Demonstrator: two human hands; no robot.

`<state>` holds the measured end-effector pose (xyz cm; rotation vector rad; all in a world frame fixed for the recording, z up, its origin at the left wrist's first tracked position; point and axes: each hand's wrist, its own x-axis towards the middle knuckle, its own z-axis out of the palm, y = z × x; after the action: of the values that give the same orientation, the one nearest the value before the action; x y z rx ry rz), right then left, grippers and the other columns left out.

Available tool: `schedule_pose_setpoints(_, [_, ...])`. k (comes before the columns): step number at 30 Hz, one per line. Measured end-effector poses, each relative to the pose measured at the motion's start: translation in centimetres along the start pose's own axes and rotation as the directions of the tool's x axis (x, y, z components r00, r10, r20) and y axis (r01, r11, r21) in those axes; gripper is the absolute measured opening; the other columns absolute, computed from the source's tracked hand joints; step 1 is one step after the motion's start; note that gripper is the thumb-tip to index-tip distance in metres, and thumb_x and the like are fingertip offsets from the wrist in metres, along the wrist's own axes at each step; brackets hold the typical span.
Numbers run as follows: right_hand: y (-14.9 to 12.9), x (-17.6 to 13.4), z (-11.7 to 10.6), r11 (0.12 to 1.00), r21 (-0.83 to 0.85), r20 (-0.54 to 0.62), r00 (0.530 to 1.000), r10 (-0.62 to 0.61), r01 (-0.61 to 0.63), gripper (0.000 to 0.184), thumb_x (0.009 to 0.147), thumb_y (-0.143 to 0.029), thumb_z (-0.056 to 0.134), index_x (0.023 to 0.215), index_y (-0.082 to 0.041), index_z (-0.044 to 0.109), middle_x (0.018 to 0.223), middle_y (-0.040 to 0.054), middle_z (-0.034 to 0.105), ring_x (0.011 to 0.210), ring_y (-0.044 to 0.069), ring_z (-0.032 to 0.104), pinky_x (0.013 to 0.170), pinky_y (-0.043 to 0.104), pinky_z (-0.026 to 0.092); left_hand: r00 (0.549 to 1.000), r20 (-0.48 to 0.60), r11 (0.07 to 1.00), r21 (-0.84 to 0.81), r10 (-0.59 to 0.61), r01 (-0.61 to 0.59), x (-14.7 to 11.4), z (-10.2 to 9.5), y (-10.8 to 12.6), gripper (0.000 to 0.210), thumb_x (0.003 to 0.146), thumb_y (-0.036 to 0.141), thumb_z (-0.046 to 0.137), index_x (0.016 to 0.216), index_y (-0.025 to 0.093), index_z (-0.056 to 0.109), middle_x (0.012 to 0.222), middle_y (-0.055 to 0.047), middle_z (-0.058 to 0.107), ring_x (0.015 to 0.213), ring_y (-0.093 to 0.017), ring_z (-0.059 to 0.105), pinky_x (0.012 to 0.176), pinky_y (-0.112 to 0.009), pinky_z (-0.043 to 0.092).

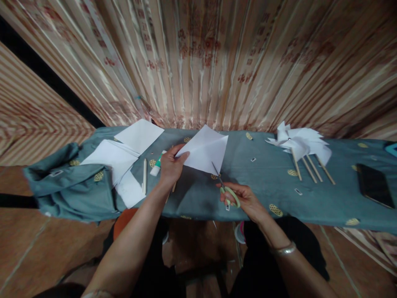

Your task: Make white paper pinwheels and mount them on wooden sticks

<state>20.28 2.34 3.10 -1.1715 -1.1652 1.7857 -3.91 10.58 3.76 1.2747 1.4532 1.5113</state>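
Note:
A white square sheet of paper (206,147), with a faint crease across it, is pinched at its left corner by my left hand (172,165). My right hand (243,198) grips a pair of scissors (231,196) with pale green handles. Their dark blades reach the paper's lower right corner; whether they have cut into it I cannot tell. Just left of my left hand lies a green and white glue stick (157,164). A white pen (144,176) rests further left. Part of a thin wooden stick (174,187) shows beside my left wrist.
Stacked white paper sheets (108,157) and another white sheet (139,136) lie at the left. Several paper pinwheels on wooden sticks (299,142) lie at the right, beside a dark phone (374,184). A green patterned cloth (257,165) covers the narrow table before a curtain (198,62).

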Motion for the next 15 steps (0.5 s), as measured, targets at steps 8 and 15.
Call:
schedule_pose_setpoints(8, [-0.01, 0.01, 0.09, 1.0, -0.01, -0.003, 1.0, -0.017, 0.017, 0.045, 0.068, -0.048, 0.082, 0.103, -0.022, 0.075, 0.071, -0.0003, 0.066, 0.06, 0.01, 0.057, 0.06, 0.026, 0.05, 0.998, 0.061, 1.0, 0.001, -0.018, 0.018, -0.44, 0.18, 0.66, 0.027, 0.07, 0.029, 0.071, 0.095, 0.018, 0.076, 0.086, -0.003, 0.075, 0.075, -0.02, 0.068, 0.067, -0.03, 0.055])
schedule_pose_setpoints(15, [0.48, 0.26, 0.05, 1.0, 0.017, -0.038, 0.999, -0.01, 0.011, 0.047, 0.062, -0.049, 0.085, 0.099, -0.021, 0.076, 0.068, -0.0017, 0.065, 0.057, 0.009, 0.056, 0.057, 0.024, 0.05, 0.998, 0.065, 1.0, 0.008, -0.014, 0.014, -0.36, 0.05, 0.66, 0.027, 0.071, 0.029, 0.07, 0.095, 0.017, 0.076, 0.086, -0.003, 0.075, 0.076, -0.02, 0.067, 0.068, -0.029, 0.054])
